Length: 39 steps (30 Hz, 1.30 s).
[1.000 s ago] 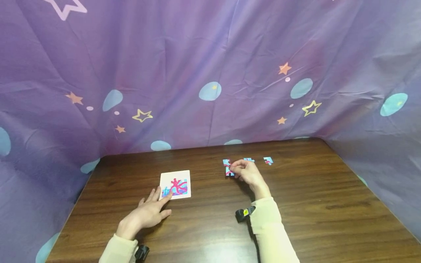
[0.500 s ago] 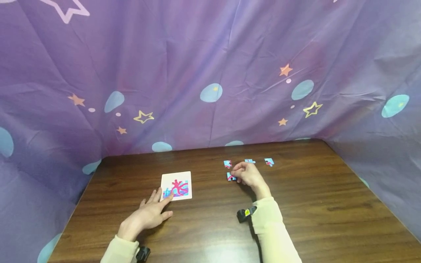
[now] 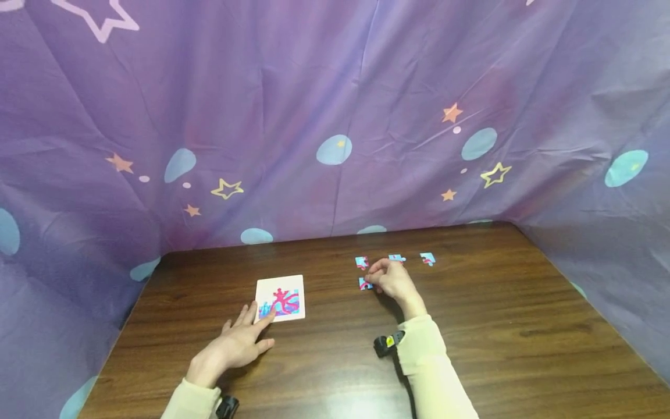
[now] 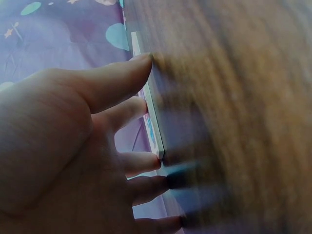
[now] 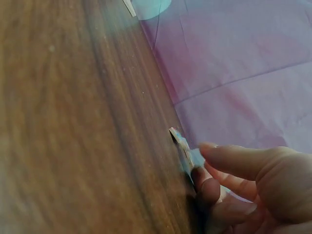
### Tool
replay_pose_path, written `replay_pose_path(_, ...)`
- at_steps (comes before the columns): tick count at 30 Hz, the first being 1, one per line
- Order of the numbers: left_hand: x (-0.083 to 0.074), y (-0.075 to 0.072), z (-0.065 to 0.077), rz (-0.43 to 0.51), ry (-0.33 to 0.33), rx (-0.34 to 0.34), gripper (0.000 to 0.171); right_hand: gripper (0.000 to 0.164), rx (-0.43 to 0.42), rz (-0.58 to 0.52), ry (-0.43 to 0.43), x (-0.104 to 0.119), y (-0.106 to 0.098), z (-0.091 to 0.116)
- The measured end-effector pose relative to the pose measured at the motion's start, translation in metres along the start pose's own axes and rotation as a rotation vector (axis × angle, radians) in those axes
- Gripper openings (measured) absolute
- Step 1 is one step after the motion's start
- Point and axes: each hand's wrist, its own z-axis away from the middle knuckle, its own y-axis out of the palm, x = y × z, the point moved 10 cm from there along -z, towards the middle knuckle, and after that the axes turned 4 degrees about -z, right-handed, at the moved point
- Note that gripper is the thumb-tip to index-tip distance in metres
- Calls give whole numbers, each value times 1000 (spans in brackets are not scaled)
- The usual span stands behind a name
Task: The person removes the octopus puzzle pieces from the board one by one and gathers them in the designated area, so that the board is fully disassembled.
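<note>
Evidently had the left hand [image 3: 232,347] spread with fingers straight, with the forefinger resting on the near left part of the white jigsaw tray [image 3: 272,284], partly filled with a pink, blue and purple picture [image 3: 287,302] toward the near side and bare toward the far edge. Across the wooden table [image 3: 324,355], had the right hand [image 3: 394,283] narrowed, with thumb and forefinger apparently pinching the right edge of a blue-and-pink jigsaw piece [image 3: 364,284], lying right of the tray and just nearer than a second loose piece [image 3: 361,262]. Could not tell any gap between pinched piece and wood. Saw also a third loose piece [image 3: 396,257] just beyond the right hand and a fourth loose piece [image 3: 428,258] farther right, near the table's back. Judged it best to pinch low and lightly, leave the knobs and notch uncovered, and move slowly enough to spare the neighbouring piece a nudge. Seemed wise, too, to press the tray gently with the left forefinger, enough to check any sliding without unseating the pieces already set in it
</note>
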Motion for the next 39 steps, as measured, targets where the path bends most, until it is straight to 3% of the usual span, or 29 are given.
replay_pose_path(10,-1,2,-1,14,14,2,59,18,16,-167,16,-3,-3,1)
replay_pose_path(14,-1,3,-2,10,12,1,60,20,30,-172,8,2,-3,7)
replay_pose_path(28,-3,-2,-1,11,11,-4,59,17,116,-199,-103,61,13,26)
replay_pose_path(32,-4,0,-2,14,16,-1,59,14,141,-223,-142,73,23,29)
replay_pose_path(39,-2,1,0,13,1,2,59,14,168,-156,-207,87,48,33)
